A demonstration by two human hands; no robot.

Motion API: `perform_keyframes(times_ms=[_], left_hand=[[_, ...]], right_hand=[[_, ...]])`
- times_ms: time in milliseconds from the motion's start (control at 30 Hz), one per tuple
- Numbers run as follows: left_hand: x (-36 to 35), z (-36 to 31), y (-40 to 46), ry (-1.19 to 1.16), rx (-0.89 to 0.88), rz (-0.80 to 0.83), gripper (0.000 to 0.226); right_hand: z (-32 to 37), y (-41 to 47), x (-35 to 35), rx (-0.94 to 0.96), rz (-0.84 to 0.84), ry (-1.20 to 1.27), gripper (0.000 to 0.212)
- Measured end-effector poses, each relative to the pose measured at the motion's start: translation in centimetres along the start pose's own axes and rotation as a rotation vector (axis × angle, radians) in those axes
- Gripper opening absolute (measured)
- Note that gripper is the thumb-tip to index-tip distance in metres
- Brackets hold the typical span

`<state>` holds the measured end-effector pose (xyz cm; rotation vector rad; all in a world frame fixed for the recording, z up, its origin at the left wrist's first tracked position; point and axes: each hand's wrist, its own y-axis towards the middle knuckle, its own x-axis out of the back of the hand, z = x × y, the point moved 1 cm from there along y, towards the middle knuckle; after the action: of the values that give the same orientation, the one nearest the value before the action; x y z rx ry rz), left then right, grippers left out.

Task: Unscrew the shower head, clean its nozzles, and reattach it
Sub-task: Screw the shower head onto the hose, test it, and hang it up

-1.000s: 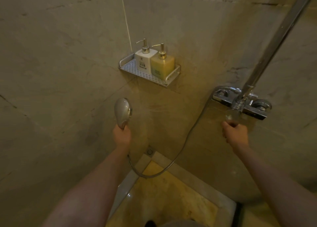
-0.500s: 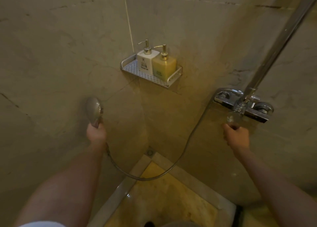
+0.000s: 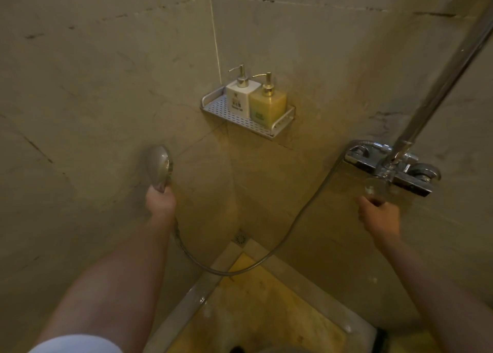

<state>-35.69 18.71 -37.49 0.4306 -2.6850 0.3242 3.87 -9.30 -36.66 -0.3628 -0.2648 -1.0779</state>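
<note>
A chrome shower head (image 3: 158, 164) stands upright at the left, its back toward me and its face toward the wall, so the nozzles are hidden. My left hand (image 3: 160, 201) grips its handle from below. A metal hose (image 3: 298, 216) loops from under that hand down to the floor and up to the chrome mixer valve (image 3: 392, 167) on the right wall. My right hand (image 3: 378, 212) holds a clear round knob (image 3: 374, 187) just under the valve.
A perforated metal shelf (image 3: 241, 118) in the corner carries a white pump bottle (image 3: 241, 96) and a yellow pump bottle (image 3: 268, 104). A chrome riser pipe (image 3: 448, 70) climbs to the upper right. A floor drain (image 3: 240, 238) sits in the corner above a raised stone kerb (image 3: 192, 296).
My left hand swung the shower head left, away from the shelf, then came back slightly toward the right. My right hand stayed on the knob under the valve.
</note>
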Motion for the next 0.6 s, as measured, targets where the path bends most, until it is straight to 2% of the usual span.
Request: perform_keyframes(times_ms=[267, 600], left_hand=[[0.08, -0.37, -0.66, 0.022, 0.033, -0.029, 0.031], [0.63, -0.44, -1.1, -0.013, 0.029, 0.024, 0.041]], right_hand=[[0.13, -0.06, 0.07, 0.007, 0.003, -0.016, 0.026], [0.0, 0.07, 0.06, -0.012, 0.024, -0.003, 0.023]])
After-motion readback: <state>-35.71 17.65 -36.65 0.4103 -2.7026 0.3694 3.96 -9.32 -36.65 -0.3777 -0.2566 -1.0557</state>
